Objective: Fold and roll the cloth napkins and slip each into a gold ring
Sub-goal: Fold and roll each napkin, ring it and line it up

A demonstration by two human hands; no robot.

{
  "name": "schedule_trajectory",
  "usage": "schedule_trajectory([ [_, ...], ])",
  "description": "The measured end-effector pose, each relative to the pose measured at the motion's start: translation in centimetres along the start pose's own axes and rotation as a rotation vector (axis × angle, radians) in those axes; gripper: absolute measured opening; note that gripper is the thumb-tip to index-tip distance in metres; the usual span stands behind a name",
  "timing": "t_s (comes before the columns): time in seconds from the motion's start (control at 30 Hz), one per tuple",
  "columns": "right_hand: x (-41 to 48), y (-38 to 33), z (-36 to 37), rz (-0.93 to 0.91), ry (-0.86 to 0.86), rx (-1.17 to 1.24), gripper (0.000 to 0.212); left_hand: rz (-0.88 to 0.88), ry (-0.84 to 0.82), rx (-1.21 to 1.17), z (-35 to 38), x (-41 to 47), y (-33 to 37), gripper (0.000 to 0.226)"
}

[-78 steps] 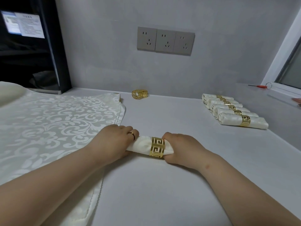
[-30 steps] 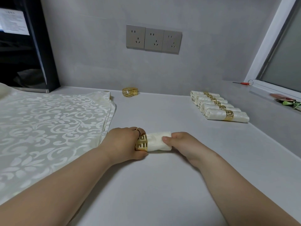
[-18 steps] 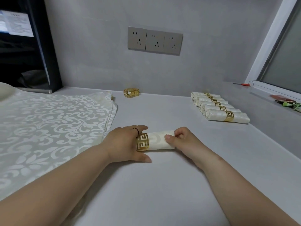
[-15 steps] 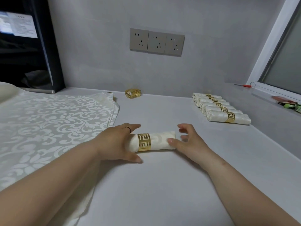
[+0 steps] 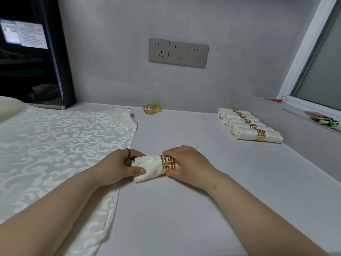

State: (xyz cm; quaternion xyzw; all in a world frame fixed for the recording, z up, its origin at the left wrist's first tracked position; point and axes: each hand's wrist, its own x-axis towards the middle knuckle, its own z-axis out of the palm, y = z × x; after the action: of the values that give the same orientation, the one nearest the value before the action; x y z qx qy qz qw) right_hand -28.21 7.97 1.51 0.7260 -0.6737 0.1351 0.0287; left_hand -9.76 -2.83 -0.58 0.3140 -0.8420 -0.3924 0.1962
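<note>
A cream damask cloth napkin rolled into a short tube lay on the pale grey counter, well below the grey three-socket wall panel and toward the person. A gold fretwork ring sat around the roll, nearer its right end. The left hand pinched the roll's left end between thumb and fingers. The right hand was curled over the right end, thumb at the front, touching the ring's edge, so both hands grasped the same roll.

Directly beneath the panel, at the foot of the wall, a spare gold fretwork ring lay loose on the counter. Below the panel and to its right, five finished cream rolls in gold rings lay side by side in a row. Below the panel and to its left, a flat stack of cream damask napkins was spread out, its edge just beside the left hand. Far to the panel's right, a small red-handled tool rested on the window ledge.
</note>
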Motion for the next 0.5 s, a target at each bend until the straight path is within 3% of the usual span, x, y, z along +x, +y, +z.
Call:
schedule_trajectory([
  [0.03, 0.0, 0.1, -0.1, 0.004, -0.010, 0.000, 0.046, -0.005, -0.003, 0.012, 0.0, -0.2, 0.2, 0.033],
  [0.13, -0.1, 0.4, -0.2, 0.013, -0.032, 0.002, 0.042, -0.017, -0.051, 0.093, -0.1, -0.7, 1.1, 0.084],
  [0.17, -0.2, 0.6, -0.3, 0.016, -0.034, 0.000, 0.043, -0.014, -0.061, 0.120, 0.0, -0.6, 1.4, 0.091],
  [0.27, -0.9, 1.9, -1.1, 0.022, 0.006, -0.021, 0.044, -0.027, -0.026, 0.101, 1.2, 0.2, 2.9, 0.070],
  [0.4, -2.9, 5.3, -3.2, 0.073, 0.082, -0.085, 0.038, -0.053, -0.041, -0.047, 4.7, 3.0, 5.1, 0.066],
  [0.5, -5.3, 8.7, -4.5, 0.181, 0.067, -0.120, 0.038, 0.001, -0.068, 0.005, 8.3, 5.6, 7.4, 0.061],
])
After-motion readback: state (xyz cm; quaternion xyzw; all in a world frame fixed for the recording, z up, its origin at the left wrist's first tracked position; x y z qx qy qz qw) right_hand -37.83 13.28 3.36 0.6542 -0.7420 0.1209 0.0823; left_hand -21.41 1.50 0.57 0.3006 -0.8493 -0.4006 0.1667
